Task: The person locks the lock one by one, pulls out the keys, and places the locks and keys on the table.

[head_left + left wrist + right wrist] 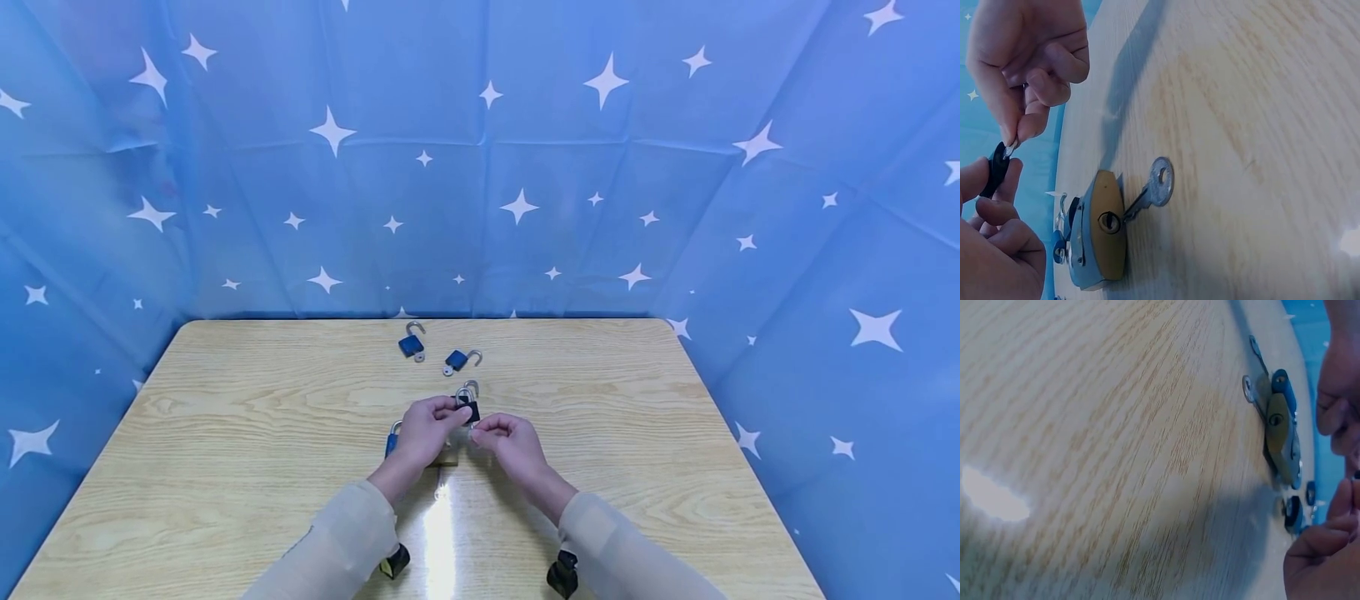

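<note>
My left hand (426, 435) holds a small black padlock (471, 411) between thumb and fingers, raised over the middle of the table. From the right, my right hand (517, 450) pinches the small silver key (1011, 149) at the lock's bottom end. Just behind the held lock, another shackle (472, 386) shows; its body is mostly hidden. Under my left hand stands a large brass-bottomed padlock (1105, 231) with a key (1161, 181) in its keyhole. A blue padlock (392, 442) is beside it, partly covered by the left hand.
Two blue padlocks, one farther back (411, 345) and one nearer (456, 360), lie with open shackles and keys attached on the wooden table (262, 417). A blue star-patterned cloth (480, 183) hangs behind the table's far edge.
</note>
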